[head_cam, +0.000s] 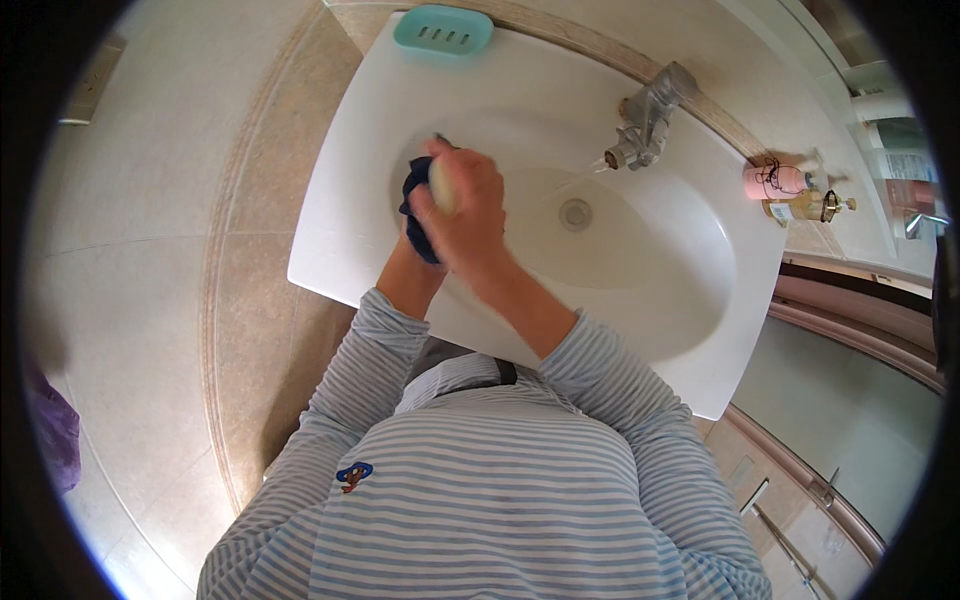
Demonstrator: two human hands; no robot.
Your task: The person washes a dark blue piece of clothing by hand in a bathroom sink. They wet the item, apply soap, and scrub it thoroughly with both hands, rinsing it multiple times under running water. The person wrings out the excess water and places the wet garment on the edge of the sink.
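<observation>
My right hand [469, 210] grips a pale bar of soap [442, 184] and presses it against a dark navy cloth [418, 184]. Beneath them, my left hand [410, 241] holds the cloth; most of that hand is hidden by the cloth and my right hand. Both hands are over the left side of a white washbasin [660, 300], and the right one is slightly blurred. A thin stream of water runs from the metal faucet [645, 124] into the bowl, near the round drain [575, 215].
A turquoise soap dish [444, 31] with slots sits on the basin's back left corner. Beyond its right edge stand a pink bottle [776, 182] and a yellowish pump bottle [806, 208]. A squeegee [780, 532] is at lower right, and purple fabric [56, 431] hangs at far left.
</observation>
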